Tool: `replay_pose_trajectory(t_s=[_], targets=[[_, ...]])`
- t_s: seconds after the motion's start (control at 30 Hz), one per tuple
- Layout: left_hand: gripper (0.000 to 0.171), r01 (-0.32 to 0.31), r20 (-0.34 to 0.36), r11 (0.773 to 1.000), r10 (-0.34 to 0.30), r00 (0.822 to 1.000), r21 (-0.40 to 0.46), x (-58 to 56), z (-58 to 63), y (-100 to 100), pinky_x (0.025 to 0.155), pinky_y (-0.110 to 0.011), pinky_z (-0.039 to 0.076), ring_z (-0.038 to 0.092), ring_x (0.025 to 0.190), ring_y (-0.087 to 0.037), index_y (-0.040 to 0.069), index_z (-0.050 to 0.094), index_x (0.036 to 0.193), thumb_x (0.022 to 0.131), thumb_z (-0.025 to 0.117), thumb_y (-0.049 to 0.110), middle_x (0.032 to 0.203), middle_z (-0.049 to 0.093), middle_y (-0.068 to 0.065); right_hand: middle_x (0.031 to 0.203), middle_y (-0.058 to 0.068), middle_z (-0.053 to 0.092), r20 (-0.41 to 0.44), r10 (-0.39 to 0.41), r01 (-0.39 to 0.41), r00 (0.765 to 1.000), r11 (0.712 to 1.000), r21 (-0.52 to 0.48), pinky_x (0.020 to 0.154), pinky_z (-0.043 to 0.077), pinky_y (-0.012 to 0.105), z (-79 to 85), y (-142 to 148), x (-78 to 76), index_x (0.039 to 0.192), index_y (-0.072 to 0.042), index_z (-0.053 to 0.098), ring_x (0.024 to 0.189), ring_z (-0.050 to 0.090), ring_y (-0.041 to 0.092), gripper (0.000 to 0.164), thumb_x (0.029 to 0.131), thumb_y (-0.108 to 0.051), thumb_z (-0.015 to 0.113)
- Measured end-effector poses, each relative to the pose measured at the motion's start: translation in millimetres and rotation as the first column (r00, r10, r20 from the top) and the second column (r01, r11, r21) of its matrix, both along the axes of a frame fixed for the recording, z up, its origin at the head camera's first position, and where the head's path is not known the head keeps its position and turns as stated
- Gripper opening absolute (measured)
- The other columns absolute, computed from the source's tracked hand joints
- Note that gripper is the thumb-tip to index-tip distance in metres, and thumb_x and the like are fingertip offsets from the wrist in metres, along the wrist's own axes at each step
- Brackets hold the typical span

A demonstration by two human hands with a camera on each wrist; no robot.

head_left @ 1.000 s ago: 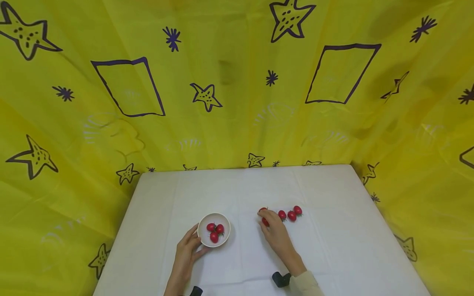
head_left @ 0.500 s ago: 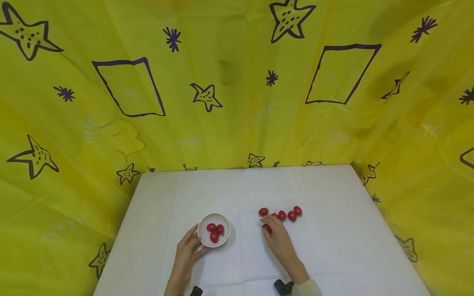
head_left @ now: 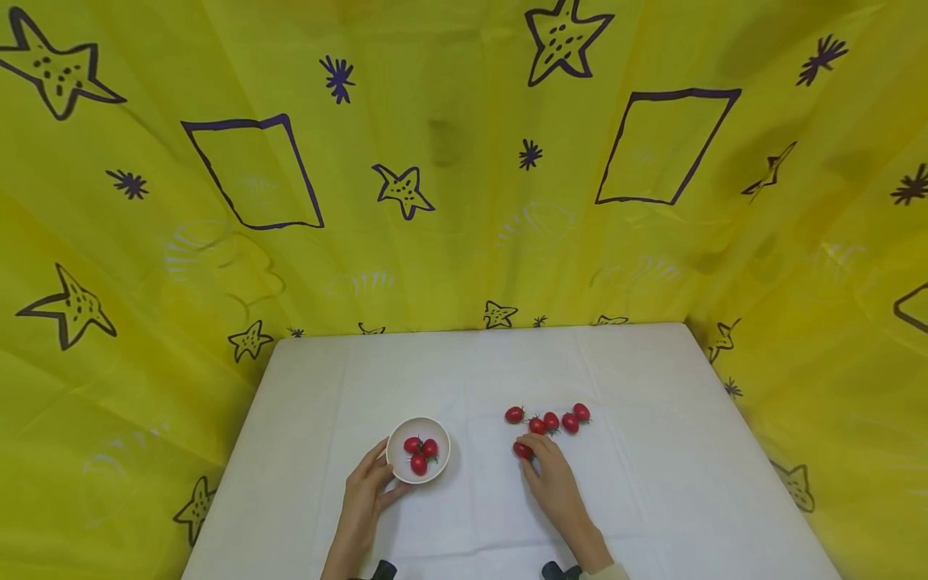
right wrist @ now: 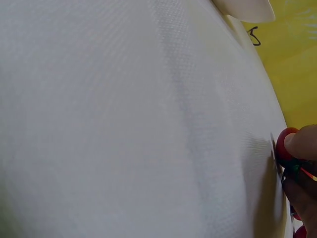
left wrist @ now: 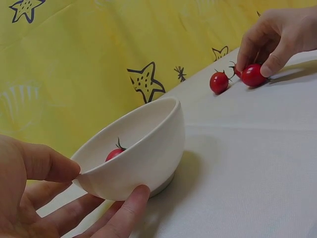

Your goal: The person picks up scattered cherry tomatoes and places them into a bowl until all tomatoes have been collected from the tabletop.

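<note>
The right hand (head_left: 554,483) pinches a red tomato (head_left: 522,452) at its fingertips, right of the table's (head_left: 406,370) middle. Five more tomatoes (head_left: 551,421) lie beyond, toward its far edge. Nearer the left edge, the left hand (head_left: 364,487) clasps a white bowl (head_left: 418,427) containing three tomatoes (head_left: 418,465).

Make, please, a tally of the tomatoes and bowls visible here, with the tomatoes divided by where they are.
Tomatoes in the white bowl: 3
Tomato pinched by the right hand: 1
Loose tomatoes on the table: 5
The white bowl: 1
Total: 10
</note>
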State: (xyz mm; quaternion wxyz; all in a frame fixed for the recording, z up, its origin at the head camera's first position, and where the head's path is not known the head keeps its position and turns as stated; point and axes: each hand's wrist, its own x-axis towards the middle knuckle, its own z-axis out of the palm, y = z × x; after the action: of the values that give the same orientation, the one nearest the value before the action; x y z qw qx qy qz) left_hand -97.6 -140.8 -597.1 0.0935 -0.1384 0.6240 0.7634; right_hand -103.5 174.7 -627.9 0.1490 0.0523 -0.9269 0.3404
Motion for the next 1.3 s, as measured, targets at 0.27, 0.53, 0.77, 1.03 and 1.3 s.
replay_pose_trajectory(t_s=[0.27, 0.53, 0.77, 1.03, 1.3], targets=[[0.055, 0.002, 0.003, 1.0, -0.002, 1.0, -0.011, 0.5, -0.2, -0.1, 0.101, -0.048, 0.062, 0.063, 0.125, -0.023, 0.001, 0.037, 0.16, 0.107, 0.051, 0.009, 0.158, 0.044, -0.031, 0.122, 0.006, 0.071, 0.036, -0.015, 0.016, 0.999, 1.0, -0.023, 0.104, 0.06, 0.044, -0.3, -1.6, 0.4, 0.122, -0.008, 0.07, 0.116, 0.069, 0.024, 0.041, 0.085, 0.004, 0.081], [0.053, -0.004, 0.007, 1.0, 0.004, 1.0, -0.016, -0.5, -1.8, 0.0, 0.1, -0.048, 0.063, 0.064, 0.121, -0.021, 0.002, 0.04, 0.158, 0.106, 0.051, 0.008, 0.157, 0.045, -0.031, 0.115, 0.001, 0.073, -0.006, 0.0, -0.001, 1.0, 0.995, -0.102, 0.094, 0.064, 0.033, 4.5, -10.9, -2.5, 0.121, -0.01, 0.07, 0.103, 0.07, 0.016, 0.041, 0.084, 0.004, 0.082], [0.054, 0.002, 0.002, 1.0, -0.002, 1.0, -0.015, -0.3, -1.6, 0.0, 0.101, -0.049, 0.063, 0.064, 0.121, -0.021, 0.001, 0.04, 0.158, 0.106, 0.051, 0.009, 0.157, 0.046, -0.031, 0.119, 0.003, 0.073, -0.002, -0.001, 0.001, 1.0, 0.99, -0.144, 0.096, 0.064, 0.036, 15.3, -19.5, -6.8, 0.124, -0.01, 0.07, 0.108, 0.07, 0.018, 0.042, 0.085, -0.001, 0.084], [0.054, -0.012, -0.002, 1.0, 0.012, 1.0, -0.023, 0.0, -0.2, -0.2, 0.098, -0.045, 0.064, 0.065, 0.118, -0.017, 0.001, 0.042, 0.157, 0.105, 0.054, 0.01, 0.152, 0.05, -0.03, 0.118, 0.004, 0.071, -0.063, 0.073, -0.086, 0.995, 0.968, -0.234, 0.094, 0.065, 0.033, 23.3, -41.8, -15.8, 0.122, -0.01, 0.067, 0.106, 0.07, 0.019, 0.042, 0.085, 0.002, 0.082], [0.056, -0.001, 0.0, 1.0, 0.001, 1.0, -0.02, -0.2, -1.3, 1.1, 0.101, -0.047, 0.063, 0.063, 0.123, -0.019, 0.001, 0.038, 0.159, 0.107, 0.053, 0.01, 0.156, 0.047, -0.03, 0.116, 0.002, 0.069, -0.099, 0.206, -0.226, 0.973, 0.936, -0.269, 0.093, 0.065, 0.03, 26.7, -67.9, -19.0, 0.123, -0.01, 0.063, 0.102, 0.071, 0.017, 0.043, 0.086, 0.003, 0.081]])
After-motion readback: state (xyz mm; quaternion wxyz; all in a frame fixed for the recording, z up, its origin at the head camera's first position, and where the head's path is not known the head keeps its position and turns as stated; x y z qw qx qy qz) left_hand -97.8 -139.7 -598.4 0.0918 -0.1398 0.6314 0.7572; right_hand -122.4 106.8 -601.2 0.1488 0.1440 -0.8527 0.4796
